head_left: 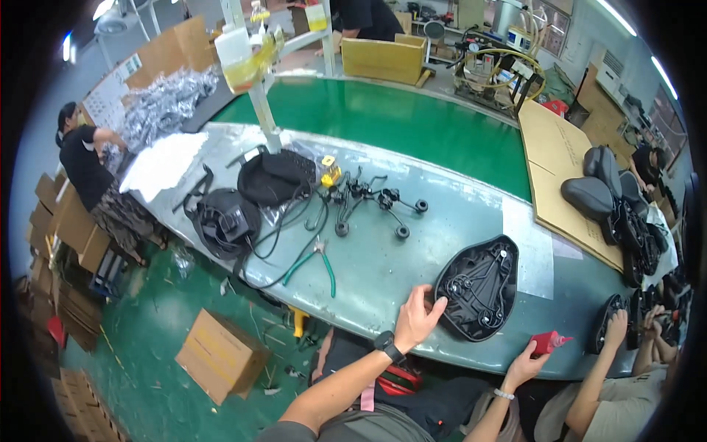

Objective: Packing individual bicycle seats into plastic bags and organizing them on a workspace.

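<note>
- Left hand point(417, 318): fingers spread wide, holding nothing; fingertips at the near edge of the black saddle base point(479, 286), touching or just short of it, cannot tell which.
- Black saddle base: lies underside up on the grey worktable point(412, 221), just beyond and to the right of the left fingertips.
- Right hand point(526, 361): fingers closed around a red bottle point(547, 342) with a pointed nozzle, held at the table's near edge, just below the saddle base.
- Progress, as judged: base positioned and bottle in hand; nothing from the bottle visibly applied yet.
- Green-handled pliers point(318, 263): well to the left of the left fingers, unused.
- Black clamp fittings point(372, 200): farther back, well apart from both hands.
</note>
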The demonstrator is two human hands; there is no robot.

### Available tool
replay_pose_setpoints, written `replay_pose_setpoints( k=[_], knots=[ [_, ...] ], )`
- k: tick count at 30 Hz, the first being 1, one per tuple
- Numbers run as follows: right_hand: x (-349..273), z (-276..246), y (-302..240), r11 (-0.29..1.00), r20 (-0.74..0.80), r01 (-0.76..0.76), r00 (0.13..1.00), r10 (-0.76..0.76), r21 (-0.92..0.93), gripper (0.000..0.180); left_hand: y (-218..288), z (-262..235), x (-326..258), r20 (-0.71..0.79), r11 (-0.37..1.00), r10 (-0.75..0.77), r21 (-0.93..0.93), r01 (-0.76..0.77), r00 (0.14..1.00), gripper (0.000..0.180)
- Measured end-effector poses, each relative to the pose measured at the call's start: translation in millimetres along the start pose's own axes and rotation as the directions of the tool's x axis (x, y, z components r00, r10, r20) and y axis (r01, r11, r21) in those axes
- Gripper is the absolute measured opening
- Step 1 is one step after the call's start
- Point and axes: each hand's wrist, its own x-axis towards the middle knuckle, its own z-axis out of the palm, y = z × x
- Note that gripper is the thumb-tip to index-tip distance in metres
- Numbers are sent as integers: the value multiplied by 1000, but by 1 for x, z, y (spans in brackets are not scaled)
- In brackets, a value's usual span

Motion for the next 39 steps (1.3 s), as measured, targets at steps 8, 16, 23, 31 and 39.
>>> replay_pose_setpoints(
  k=[8, 16, 23, 31, 39],
  knots=[
    [3, -20, 13, 997, -27, -33, 999, 31, -69, 47, 17, 9, -12, 6, 997, 70, 34, -70, 998, 42],
    [3, -26, -7, 997, -38, -72, 997, 71, -2, 39, -2, 23, -3, 10, 993, 117, 23, -117, 993, 46],
    [9, -1, -37, 998, -43, -29, 999, 31, 54, 21, 2, -1, 3, 53, 999, 6, 50, -8, 999, 41],
    [0, -24, -23, 983, 4, -167, 986, 168, 80, 24, -1, 11, -12, 97, 988, 80, 120, -92, 992, 38],
    [-14, -10, -16, 932, -10, -273, 959, 284, 239, 34, 12, 0, 3, 316, 967, 180, 114, -226, 932, 29]
  ],
)
